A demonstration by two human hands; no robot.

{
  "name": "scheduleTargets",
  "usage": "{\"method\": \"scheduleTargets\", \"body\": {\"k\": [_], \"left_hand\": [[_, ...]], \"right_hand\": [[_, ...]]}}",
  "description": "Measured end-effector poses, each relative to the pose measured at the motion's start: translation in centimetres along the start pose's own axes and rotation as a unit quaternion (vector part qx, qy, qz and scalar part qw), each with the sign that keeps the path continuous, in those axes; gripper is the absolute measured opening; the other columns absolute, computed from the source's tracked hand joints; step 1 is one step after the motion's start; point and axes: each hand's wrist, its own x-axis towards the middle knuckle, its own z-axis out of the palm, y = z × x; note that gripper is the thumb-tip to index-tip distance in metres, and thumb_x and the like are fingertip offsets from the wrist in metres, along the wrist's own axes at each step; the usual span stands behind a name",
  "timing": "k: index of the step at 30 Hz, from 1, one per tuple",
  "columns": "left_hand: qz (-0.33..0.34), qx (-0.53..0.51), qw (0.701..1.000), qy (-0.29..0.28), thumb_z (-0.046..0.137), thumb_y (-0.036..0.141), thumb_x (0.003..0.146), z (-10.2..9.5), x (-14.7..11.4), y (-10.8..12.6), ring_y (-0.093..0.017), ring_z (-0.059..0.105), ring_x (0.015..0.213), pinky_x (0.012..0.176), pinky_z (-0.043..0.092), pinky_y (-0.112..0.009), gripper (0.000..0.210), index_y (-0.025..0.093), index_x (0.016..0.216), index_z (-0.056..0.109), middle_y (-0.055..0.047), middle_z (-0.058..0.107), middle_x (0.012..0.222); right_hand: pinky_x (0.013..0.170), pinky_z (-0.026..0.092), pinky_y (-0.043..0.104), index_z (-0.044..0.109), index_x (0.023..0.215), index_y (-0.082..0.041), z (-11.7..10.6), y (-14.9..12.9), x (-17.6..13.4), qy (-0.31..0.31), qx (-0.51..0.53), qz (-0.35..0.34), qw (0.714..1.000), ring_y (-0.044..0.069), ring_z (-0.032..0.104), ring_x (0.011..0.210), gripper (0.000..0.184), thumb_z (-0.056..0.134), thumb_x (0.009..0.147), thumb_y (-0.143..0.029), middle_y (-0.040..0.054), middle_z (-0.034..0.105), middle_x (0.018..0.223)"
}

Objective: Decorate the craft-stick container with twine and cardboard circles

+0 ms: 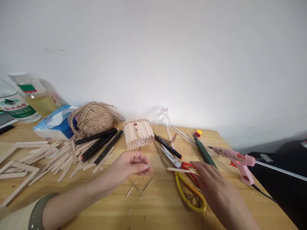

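My left hand point(135, 164) is over the middle of the table, thumb and fingertips pinched together. A small pale bit shows at the pinch, too small to name. Just beyond it lies a bottle piece covered in craft sticks point(138, 134), with twine and a reddish-brown button-like dot on it. Over at the right, my right hand point(217, 187) reaches across the red handles of the scissors point(174, 162), fingers stretched out and thumb hidden. A loose craft stick point(180, 170) lies across the scissors by its fingertips. Yellow handles point(190, 201) lie beneath.
A pink glue gun point(236, 159) with a glue stick lies at the right edge. Black markers point(102, 143), a twine ball point(94, 118), a tissue pack point(56, 123) and many craft sticks point(57, 163) fill the left. A cut bottle top point(163, 118) stands by the wall.
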Motion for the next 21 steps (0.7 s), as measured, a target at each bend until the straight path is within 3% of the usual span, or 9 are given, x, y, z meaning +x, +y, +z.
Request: {"method": "scheduleTargets", "body": {"k": [4,9,12,15,19,21], "left_hand": [[-0.001,-0.034,0.999,0.015,0.071,0.029,0.065,0.1,-0.2,0.2,-0.014,0.064,0.070,0.074,0.046,-0.030,0.024,0.014,0.077,0.056,-0.005,0.073,0.077],[0.012,-0.016,1.000,0.015,0.066,0.030,0.070,0.1,-0.6,0.2,-0.015,0.063,0.076,0.077,0.046,-0.032,0.020,0.015,0.079,0.056,-0.006,0.071,0.083],[0.097,0.113,0.989,0.000,0.064,0.026,0.073,0.3,-1.0,0.0,-0.018,0.059,0.094,0.087,0.042,-0.034,0.011,0.016,0.074,0.059,-0.006,0.066,0.100],[0.153,0.282,0.947,-0.005,0.062,0.017,0.073,0.8,-1.6,-0.2,-0.019,0.055,0.105,0.094,0.036,-0.034,0.003,0.017,0.070,0.062,-0.004,0.064,0.106],[0.116,0.410,0.904,-0.036,0.058,0.012,0.074,1.4,-2.2,0.1,-0.015,0.060,0.080,0.075,0.043,-0.026,0.010,0.018,0.073,0.066,0.000,0.068,0.079],[0.125,0.443,0.887,-0.046,0.055,0.012,0.077,1.0,-2.5,0.4,-0.015,0.060,0.076,0.071,0.043,-0.023,0.012,0.018,0.076,0.066,0.000,0.068,0.076]], "right_hand": [[0.068,0.049,0.033,0.054,0.111,-0.018,1.5,-0.5,0.2,-0.086,-0.004,-0.024,0.996,0.024,0.058,0.087,0.029,0.042,0.085,-0.011,0.0101,0.062,0.098],[0.065,0.041,0.033,0.057,0.084,-0.019,0.8,-1.9,1.2,-0.082,-0.006,-0.024,0.996,0.023,0.055,0.075,0.020,0.039,0.087,-0.010,0.0061,0.057,0.079],[0.058,0.038,0.028,0.055,0.083,-0.019,0.1,-3.5,1.7,-0.061,0.047,-0.041,0.996,0.019,0.056,0.068,0.025,0.033,0.092,-0.013,0.0036,0.057,0.074],[0.053,0.038,0.024,0.054,0.085,-0.020,-0.3,-5.4,2.3,-0.053,0.119,-0.085,0.988,0.015,0.056,0.061,0.030,0.027,0.095,-0.014,0.0012,0.058,0.070],[0.056,0.044,0.022,0.055,0.096,-0.021,-0.4,-6.7,2.7,-0.048,0.224,-0.112,0.967,0.014,0.060,0.065,0.027,0.027,0.097,-0.017,0.0014,0.062,0.074],[0.057,0.047,0.022,0.055,0.098,-0.021,-0.4,-6.1,2.5,-0.049,0.243,-0.106,0.963,0.014,0.062,0.065,0.024,0.032,0.097,-0.018,0.0017,0.064,0.075]]}}
